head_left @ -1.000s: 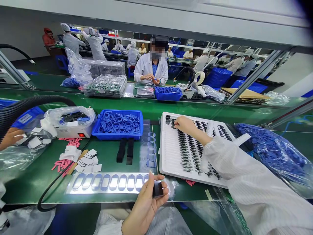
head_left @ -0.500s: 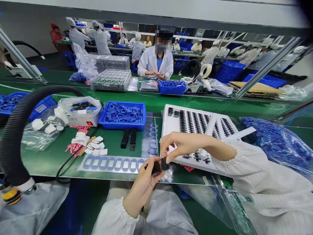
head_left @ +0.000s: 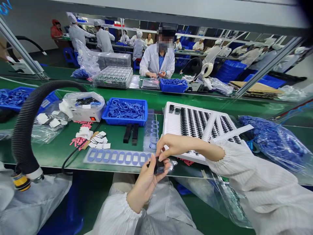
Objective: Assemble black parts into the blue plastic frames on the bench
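Near the front edge of the green bench, my left hand [head_left: 146,182] is closed around a small dark piece [head_left: 159,167]. My right hand [head_left: 171,146] reaches in from the right, its fingertips pinched on the top of the same piece. Part of the piece is hidden by the fingers. A clear strip with blue oval rings [head_left: 121,158] lies just left of my hands. Behind my right hand is a white tray [head_left: 171,125] with rows of small black parts. Two black strips [head_left: 130,133] lie below a blue bin.
A blue bin [head_left: 124,123] holds blue parts. At the left stand a black flexible hose [head_left: 23,130] and a white device [head_left: 85,116]. Pink pieces and white pads lie between. A bag of blue parts [head_left: 276,140] is at the right. A person sits across the bench.
The view has shifted slightly. My right fingers have moved left onto the dark piece in my left hand; the dark part they held beside it now sits against that piece.
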A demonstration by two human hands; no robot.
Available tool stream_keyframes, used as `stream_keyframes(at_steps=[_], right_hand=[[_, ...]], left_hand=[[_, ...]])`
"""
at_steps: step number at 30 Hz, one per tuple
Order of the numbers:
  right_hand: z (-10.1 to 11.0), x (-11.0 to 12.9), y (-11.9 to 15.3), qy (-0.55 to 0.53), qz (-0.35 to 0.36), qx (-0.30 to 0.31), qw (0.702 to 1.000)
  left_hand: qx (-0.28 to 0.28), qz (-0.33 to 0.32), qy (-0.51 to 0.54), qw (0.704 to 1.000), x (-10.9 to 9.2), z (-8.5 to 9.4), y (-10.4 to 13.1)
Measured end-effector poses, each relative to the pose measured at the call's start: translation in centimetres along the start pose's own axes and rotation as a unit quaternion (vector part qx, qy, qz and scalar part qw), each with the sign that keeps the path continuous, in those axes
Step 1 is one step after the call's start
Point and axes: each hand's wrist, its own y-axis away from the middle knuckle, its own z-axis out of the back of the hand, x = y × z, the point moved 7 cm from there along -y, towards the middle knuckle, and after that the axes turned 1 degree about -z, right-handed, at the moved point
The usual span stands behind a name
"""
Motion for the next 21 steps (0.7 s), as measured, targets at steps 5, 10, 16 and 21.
stream_keyframes(at_steps=[5, 10, 16, 21], right_hand=[[-0.2, 1.6, 0.5, 0.067, -0.028, -0.083, 0.994], [-2.4, 2.7, 0.2, 0.206, -0.064, -0.138, 0.967], [-3.7, 2.8, -0.2, 0.229, -0.026, -0.151, 0.961], [-3.9, 2.8, 0.2, 0.223, 0.007, -0.169, 0.96]], left_hand=[[-0.006, -0.013, 0.02, 1.0, -0.4, 0.3, -0.3], [0.002, -0.035, 0.024, 0.999, -0.8, -0.2, -0.2], [-0.023, -0.015, 0.014, 1.0, -0.3, 0.8, 0.2], [-0.028, -0.013, -0.005, 1.0, -0.1, 0.9, -0.3]])
